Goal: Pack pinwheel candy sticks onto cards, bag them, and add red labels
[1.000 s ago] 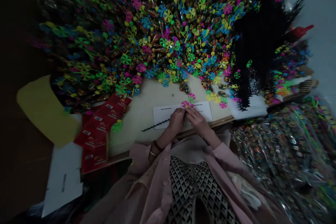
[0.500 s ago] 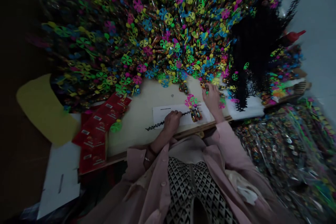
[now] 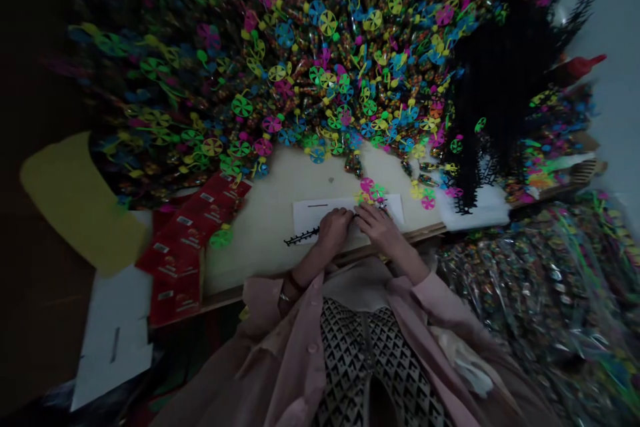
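Note:
My left hand [image 3: 334, 229] is closed on a black notched plastic strip [image 3: 301, 237], whose free end sticks out to the left over a white card [image 3: 305, 213]. Close beside it, my right hand [image 3: 379, 228] bends its fingers over the strip's other end. Pink, green and yellow pinwheel tops [image 3: 367, 185] show just beyond those fingers. The candy-filled tubes under them are mostly hidden by the right hand, which appears to grip one.
A large heap of pinwheel-topped candy tubes [image 3: 300, 80] covers the back. Black strips [image 3: 493, 93] are piled at right. Red printed packets [image 3: 183, 240] lie at left, near a yellow sheet [image 3: 75, 203]. Bagged tubes [image 3: 525, 280] lie lower right.
My right hand has come from the tubes at the heap's edge down and left to the strip, beside my left hand. A yellow pinwheel now shows with the pink and green ones.

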Available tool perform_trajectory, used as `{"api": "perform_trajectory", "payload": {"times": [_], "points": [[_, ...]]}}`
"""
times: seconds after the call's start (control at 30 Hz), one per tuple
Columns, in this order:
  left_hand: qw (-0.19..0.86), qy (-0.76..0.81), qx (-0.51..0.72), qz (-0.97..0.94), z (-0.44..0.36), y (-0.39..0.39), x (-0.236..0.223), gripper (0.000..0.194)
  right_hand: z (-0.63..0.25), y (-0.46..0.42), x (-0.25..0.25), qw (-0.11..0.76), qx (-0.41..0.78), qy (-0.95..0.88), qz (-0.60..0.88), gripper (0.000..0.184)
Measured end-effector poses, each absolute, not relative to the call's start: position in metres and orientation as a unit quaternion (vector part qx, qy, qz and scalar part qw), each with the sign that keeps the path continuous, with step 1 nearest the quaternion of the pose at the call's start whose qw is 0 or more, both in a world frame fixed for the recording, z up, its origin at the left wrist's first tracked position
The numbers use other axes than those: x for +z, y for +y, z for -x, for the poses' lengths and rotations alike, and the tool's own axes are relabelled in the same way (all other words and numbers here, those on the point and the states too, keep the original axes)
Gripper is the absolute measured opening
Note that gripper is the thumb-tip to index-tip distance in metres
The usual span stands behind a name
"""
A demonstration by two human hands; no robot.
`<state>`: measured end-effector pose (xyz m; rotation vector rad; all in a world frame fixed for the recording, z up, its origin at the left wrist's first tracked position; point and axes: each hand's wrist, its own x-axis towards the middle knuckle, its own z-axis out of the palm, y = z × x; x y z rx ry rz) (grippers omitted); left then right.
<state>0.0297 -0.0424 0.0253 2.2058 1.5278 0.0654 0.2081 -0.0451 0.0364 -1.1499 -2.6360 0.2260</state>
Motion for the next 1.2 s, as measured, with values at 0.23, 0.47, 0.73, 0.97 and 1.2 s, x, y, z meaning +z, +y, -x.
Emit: {"api": "perform_trajectory", "payload": {"times": [0.23, 0.47, 0.73, 0.97, 1.2], "points": [[0.249, 0.556, 0.013, -0.792, -0.030, -0.040, 0.032, 0.024, -0.199, -0.082, 0.014, 0.165, 0.068, -0.886, 0.428, 0.030], [0.244, 0.614, -0.024, -0.750, -0.003, -0.047, 0.039, 0.025, -0.232, -0.023, 0.041, 0.199, 0.035, -0.780, 0.593, 0.032], [0.243, 0.585, -0.026, -0.773, -0.014, -0.043, 0.031, 0.022, -0.248, 0.075, 0.073, 0.020, 0.015, -0.697, 0.717, 0.047], [0.236, 0.580, -0.020, -0.780, -0.015, -0.039, 0.030, 0.021, -0.196, -0.040, 0.070, 0.050, 0.042, -0.890, 0.451, 0.033], [0.234, 0.562, -0.036, -0.793, -0.017, -0.042, 0.037, 0.022, -0.162, -0.113, 0.026, 0.057, 0.074, -0.838, 0.538, 0.045]]}}
